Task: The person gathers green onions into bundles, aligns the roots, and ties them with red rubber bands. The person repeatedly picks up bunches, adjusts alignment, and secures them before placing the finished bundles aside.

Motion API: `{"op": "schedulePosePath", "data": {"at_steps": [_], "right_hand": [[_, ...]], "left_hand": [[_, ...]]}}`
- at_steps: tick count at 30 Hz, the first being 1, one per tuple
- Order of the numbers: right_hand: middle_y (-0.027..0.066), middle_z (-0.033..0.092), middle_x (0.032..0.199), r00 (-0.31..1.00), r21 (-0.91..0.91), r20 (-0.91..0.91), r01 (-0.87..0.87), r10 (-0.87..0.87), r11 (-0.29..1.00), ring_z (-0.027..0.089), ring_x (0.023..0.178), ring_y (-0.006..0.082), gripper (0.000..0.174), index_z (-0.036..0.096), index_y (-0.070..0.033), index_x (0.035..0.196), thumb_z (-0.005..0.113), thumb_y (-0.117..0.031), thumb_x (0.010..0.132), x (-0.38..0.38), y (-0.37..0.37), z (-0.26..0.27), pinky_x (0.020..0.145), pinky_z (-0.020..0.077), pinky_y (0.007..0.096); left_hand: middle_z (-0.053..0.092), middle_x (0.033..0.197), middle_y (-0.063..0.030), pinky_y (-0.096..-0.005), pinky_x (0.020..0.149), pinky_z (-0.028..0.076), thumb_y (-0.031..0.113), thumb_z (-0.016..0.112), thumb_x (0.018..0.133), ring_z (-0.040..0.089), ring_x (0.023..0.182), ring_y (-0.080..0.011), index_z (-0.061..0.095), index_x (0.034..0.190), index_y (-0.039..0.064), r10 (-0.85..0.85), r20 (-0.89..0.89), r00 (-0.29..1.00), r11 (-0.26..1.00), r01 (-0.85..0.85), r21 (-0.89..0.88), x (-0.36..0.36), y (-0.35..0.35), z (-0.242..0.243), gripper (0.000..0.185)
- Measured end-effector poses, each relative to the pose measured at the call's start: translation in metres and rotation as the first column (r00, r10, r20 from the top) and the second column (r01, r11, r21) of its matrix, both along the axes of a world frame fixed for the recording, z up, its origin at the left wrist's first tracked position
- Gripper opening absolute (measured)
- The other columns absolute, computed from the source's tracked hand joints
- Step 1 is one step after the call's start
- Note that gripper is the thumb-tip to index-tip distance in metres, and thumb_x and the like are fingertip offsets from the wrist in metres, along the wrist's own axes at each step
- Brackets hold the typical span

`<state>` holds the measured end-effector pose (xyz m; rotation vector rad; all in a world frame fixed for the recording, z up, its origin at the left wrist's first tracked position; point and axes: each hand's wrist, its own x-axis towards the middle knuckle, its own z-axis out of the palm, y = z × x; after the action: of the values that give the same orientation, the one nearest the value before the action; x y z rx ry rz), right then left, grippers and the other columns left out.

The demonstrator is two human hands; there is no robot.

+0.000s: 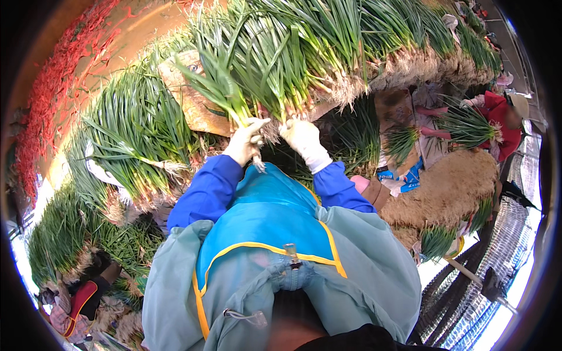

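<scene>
My left hand (244, 144), in a cream glove, is closed around a few green garlic plants (235, 103). Their leaves fan out up and to the left, and a pale root tuft (259, 165) hangs below my fingers. Beside it, my right hand (304, 142), gloved the same way, pinches at the stalk bases along the near edge of a large heap of green garlic (281, 66). Its fingertips are partly lost among the stems. Both hands are close together above a blue apron (268, 210) with yellow edging.
Another pile of green garlic (140, 123) lies to the left, by a printed board (193, 96). Rooted bundles (443, 188) are stacked at right. A person in red (505, 127) holds a bunch there; another person (77, 311) is at lower left. Red strips (57, 87) cover the ground.
</scene>
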<state>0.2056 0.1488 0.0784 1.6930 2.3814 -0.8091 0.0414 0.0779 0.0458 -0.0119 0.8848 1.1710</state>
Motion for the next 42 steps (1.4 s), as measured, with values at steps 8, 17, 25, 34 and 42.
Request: {"op": "schedulePosePath", "data": {"at_steps": [8, 17, 25, 34, 42], "right_hand": [[0.0126, 0.062, 0.078, 0.889, -0.174, -0.425, -0.263, 0.168, 0.949, 0.06, 0.07, 0.0262, 0.029, 0.061, -0.005, 0.091, 0.049, -0.032, 0.089, 0.008, -0.039, 0.031, 0.067, 0.0484, 0.035], [0.0177, 0.062, 0.101, 0.993, -0.264, -0.04, -0.117, 0.11, 0.957, 0.058, 0.098, 0.0327, 0.036, 0.061, -0.004, 0.104, 0.051, -0.035, 0.087, 0.055, -0.028, -0.005, 0.084, 0.0455, 0.0382], [0.0189, 0.064, 0.093, 0.918, -0.177, -0.248, -0.357, 0.309, 0.917, 0.061, 0.093, 0.0293, 0.041, 0.058, 0.001, 0.105, 0.051, -0.036, 0.088, -0.028, -0.029, -0.033, 0.08, 0.0466, 0.0362], [0.0048, 0.059, 0.088, 0.314, -0.696, -0.628, 0.182, -0.712, 0.695, 0.054, 0.076, 0.0138, 0.034, 0.055, -0.007, 0.102, 0.068, -0.029, 0.079, -0.148, -0.037, -0.045, 0.07, 0.0453, 0.0293], [0.0161, 0.062, 0.098, 0.83, -0.381, -0.452, 0.152, -0.327, 0.912, 0.061, 0.086, 0.0304, 0.041, 0.057, -0.006, 0.106, 0.065, -0.022, 0.07, -0.143, -0.025, -0.046, 0.077, 0.0481, 0.0357]], "left_hand": [[0.06, 0.071, -0.0047, -0.0232, 0.049, 0.048, 0.009, 0.067, 0.078, 0.056, 0.054, -0.0106, 0.054, 0.076, 0.007, -0.069, -0.062, 0.996, 0.987, 0.077, 0.139, 0.006, 0.008, 0.023, 0.013], [0.058, 0.067, -0.0029, -0.0231, 0.044, 0.042, 0.037, 0.051, 0.09, 0.05, 0.053, -0.0086, 0.053, 0.109, 0.009, 0.196, -0.056, 0.979, 0.98, -0.195, 0.03, -0.074, -0.058, 0.055, 0.033], [0.063, 0.099, -0.0047, -0.0333, 0.065, 0.053, 0.026, 0.056, 0.088, 0.061, 0.078, -0.0146, 0.055, 0.108, 0.008, 0.361, 0.079, 0.929, 0.927, -0.349, -0.135, -0.057, -0.088, -0.03, 0.027], [0.056, 0.073, -0.0036, -0.0276, 0.049, 0.046, 0.015, 0.062, 0.084, 0.053, 0.058, -0.0138, 0.05, 0.095, 0.009, 0.398, -0.166, 0.902, 0.902, -0.418, -0.11, -0.036, -0.077, -0.026, 0.017], [0.055, 0.072, -0.0009, -0.0225, 0.048, 0.042, 0.014, 0.061, 0.083, 0.049, 0.054, -0.0092, 0.05, 0.094, 0.008, 0.219, -0.438, 0.872, 0.95, -0.292, -0.106, -0.03, -0.076, -0.024, 0.016]]}}
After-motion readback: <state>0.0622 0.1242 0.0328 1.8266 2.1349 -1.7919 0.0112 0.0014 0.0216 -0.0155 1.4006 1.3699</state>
